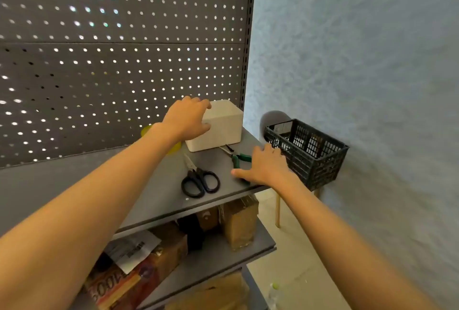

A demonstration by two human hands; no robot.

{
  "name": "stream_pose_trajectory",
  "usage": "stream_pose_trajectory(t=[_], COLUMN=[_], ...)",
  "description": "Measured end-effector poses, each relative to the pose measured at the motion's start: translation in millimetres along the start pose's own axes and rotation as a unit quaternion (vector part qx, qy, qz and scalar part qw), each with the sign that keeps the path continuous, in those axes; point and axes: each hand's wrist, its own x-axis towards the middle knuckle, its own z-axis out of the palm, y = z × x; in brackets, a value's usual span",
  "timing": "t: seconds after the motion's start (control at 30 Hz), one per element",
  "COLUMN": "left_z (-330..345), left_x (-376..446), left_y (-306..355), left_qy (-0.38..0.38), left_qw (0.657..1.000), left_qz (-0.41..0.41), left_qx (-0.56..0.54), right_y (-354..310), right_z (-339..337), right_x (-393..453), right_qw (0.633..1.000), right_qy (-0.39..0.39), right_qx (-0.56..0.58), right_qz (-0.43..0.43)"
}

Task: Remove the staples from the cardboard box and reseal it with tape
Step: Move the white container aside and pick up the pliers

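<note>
A small pale cardboard box [223, 126] stands at the back right of the grey shelf top [159, 185]. My left hand [187, 118] grips the box's near left corner, fingers curled over its top edge and thumb on its front face. Green-handled pliers [239, 158] lie just in front of the box. My right hand [264, 167] lies spread and flat over the pliers' handles at the shelf's right edge. Black scissors [198, 179] lie shut on the shelf, to the left of my right hand. A yellow tape roll [146, 131] shows partly behind my left wrist.
A black plastic crate [310, 150] stands on a stool off the shelf's right edge. A grey pegboard [119, 49] backs the shelf, and a blue wall [360, 61] is on the right. Lower shelves hold brown boxes [239, 222] and papers.
</note>
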Motion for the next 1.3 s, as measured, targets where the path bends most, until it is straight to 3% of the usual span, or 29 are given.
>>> stream_pose_trajectory(t=[0.27,0.57,0.93,1.3], left_z=[38,64,36,-41], left_x=[34,52,46,-16], left_y=[-12,-14,-14,-22], left_qy=[-0.053,-0.079,0.0,0.089], left_qw=[0.997,0.995,0.998,0.994], left_qz=[-0.003,0.01,0.029,-0.033], left_qx=[-0.048,-0.066,-0.058,-0.055], right_y=[7,10,-3,-13], right_z=[11,10,1,-27], right_x=[26,40,26,-16], right_qw=[0.998,0.996,0.998,0.985], right_qy=[-0.058,-0.089,0.009,0.12], right_qx=[0.009,0.03,-0.046,-0.096], right_qz=[0.038,-0.002,-0.032,-0.084])
